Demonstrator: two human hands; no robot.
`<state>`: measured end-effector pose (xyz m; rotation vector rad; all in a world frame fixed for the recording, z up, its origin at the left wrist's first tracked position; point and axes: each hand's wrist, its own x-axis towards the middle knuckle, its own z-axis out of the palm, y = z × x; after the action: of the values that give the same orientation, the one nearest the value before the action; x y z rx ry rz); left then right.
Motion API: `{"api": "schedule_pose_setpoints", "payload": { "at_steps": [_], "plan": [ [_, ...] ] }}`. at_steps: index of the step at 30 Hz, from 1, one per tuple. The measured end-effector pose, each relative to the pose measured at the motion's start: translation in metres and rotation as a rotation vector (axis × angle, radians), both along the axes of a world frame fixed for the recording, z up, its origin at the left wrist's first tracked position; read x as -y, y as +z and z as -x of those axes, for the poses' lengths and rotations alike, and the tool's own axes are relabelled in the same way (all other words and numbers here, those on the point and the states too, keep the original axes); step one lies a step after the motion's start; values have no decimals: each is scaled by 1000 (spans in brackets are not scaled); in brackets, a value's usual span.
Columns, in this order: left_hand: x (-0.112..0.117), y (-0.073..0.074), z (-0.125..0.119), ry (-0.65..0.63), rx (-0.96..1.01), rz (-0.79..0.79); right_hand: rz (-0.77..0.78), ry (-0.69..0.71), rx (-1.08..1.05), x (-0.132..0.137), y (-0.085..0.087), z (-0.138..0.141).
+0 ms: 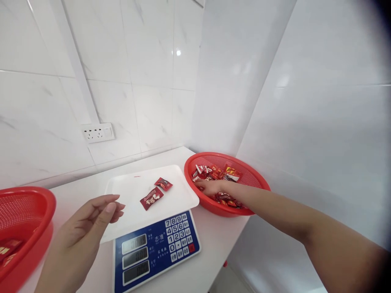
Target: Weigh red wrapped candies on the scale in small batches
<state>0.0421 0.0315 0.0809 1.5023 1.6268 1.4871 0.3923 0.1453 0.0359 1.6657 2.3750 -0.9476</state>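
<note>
My right hand (pixel 211 187) reaches into the red mesh basket (pixel 256 181) on the right, touching the small red snack packets (pixel 216 173) in it. Its fingertips are partly hidden among the packets, so I cannot make out a grip. My left hand (pixel 88 228) hovers over the left side of the white weighing tray (pixel 128 187), fingers loosely curled and slightly apart, with nothing visible in them. On the tray lie a dark red packet (pixel 152 198) and a smaller red packet (pixel 163 184), close together. Below the tray is the scale's blue keypad panel (pixel 155 254).
Another red basket (pixel 45 199) with red packets (pixel 10 248) stands at the left edge. The white table (pixel 195 264) meets a tiled wall with a socket (pixel 98 132). A grey-white panel (pixel 311 134) rises along the right side.
</note>
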Motion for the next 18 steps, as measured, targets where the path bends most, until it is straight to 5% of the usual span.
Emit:
{"api": "schedule_pose_setpoints", "payload": {
  "at_steps": [6, 14, 18],
  "plan": [
    [-1, -3, 4, -60, 8, 102, -204, -35, 189, 3, -4, -19],
    [1, -4, 5, -69, 51, 101, -244, -196, 147, 3, 34, -68],
    [1, -5, 3, -68, 45, 113, -166, -90, 185, 11, 27, -57]
  ]
}}
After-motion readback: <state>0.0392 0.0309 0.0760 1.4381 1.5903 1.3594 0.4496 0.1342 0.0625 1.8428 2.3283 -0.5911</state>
